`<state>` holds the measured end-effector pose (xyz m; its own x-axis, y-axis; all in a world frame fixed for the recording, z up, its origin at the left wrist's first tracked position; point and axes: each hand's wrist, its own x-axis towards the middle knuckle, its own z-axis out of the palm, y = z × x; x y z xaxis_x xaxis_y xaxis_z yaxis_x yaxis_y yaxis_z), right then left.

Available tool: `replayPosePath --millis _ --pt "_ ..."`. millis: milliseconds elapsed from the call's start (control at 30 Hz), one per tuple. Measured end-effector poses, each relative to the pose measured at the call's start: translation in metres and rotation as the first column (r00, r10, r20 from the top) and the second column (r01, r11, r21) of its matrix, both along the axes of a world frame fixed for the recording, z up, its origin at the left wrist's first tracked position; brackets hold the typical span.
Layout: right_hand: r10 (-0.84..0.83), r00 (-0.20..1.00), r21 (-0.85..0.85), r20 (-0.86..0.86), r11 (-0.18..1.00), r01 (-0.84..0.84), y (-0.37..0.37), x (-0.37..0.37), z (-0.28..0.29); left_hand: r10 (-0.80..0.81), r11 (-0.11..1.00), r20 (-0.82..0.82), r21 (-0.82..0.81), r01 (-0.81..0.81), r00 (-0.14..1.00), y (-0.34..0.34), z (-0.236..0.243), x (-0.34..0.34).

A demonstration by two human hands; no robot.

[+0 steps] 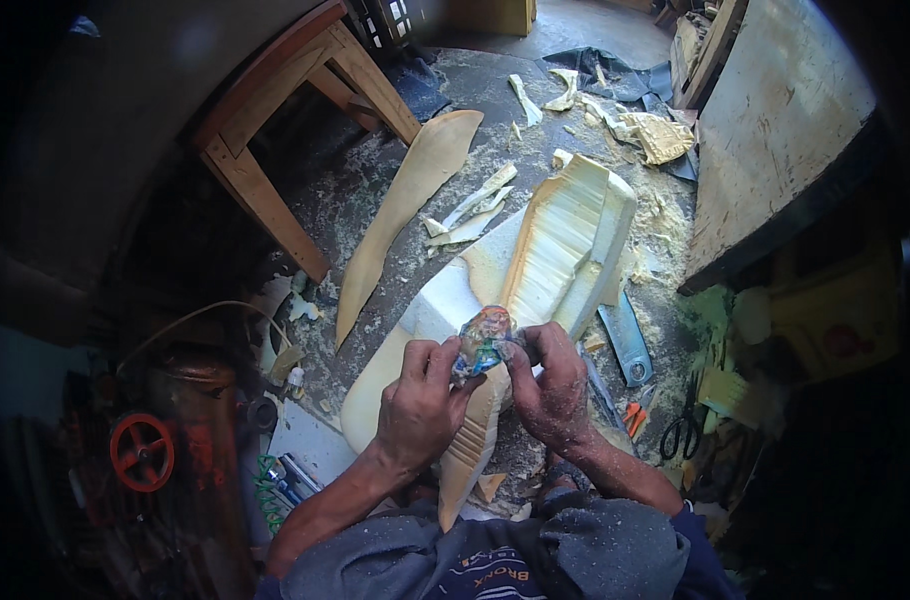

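Both hands are raised in the middle, over pale yellow foam. Between them is a small crumpled clear plastic bag with orange, green and blue showing through. My left hand pinches its left side, fingers curled. On its other side my right hand is closed on the plastic at thumb and fingers. Just below lies a carved foam piece with a ridged face, resting on a larger cream foam slab. A narrow tapering foam end shows between my forearms. What the bag contains cannot be made out.
A wooden stool stands far left beside a long curved tan piece. Foam scraps and dust litter the floor. To the right lie a flat bluish tool, black-handled scissors and a worn panel. A red handwheel is lower left.
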<state>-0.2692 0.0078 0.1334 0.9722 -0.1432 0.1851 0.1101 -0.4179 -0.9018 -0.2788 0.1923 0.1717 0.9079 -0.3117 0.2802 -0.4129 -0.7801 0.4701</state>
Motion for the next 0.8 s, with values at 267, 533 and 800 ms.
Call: replayPosePath --millis 267,533,800 --pt "-0.212 0.955 -0.398 0.207 0.873 0.280 -0.100 0.014 -0.078 -0.082 0.872 -0.484 -0.459 -0.172 0.871 0.012 0.010 -0.004" --pt "-0.736 0.659 -0.582 -0.153 0.606 0.542 -0.271 -0.086 -0.116 -0.134 0.495 -0.419 -0.814 -0.306 0.898 0.091 0.001 -0.015" --pt "-0.746 0.617 -0.748 -0.251 0.554 0.366 -0.279 -0.168 -0.113 -0.245 0.470 -0.451 -0.829 -0.302 0.858 0.086 -0.016 -0.008"
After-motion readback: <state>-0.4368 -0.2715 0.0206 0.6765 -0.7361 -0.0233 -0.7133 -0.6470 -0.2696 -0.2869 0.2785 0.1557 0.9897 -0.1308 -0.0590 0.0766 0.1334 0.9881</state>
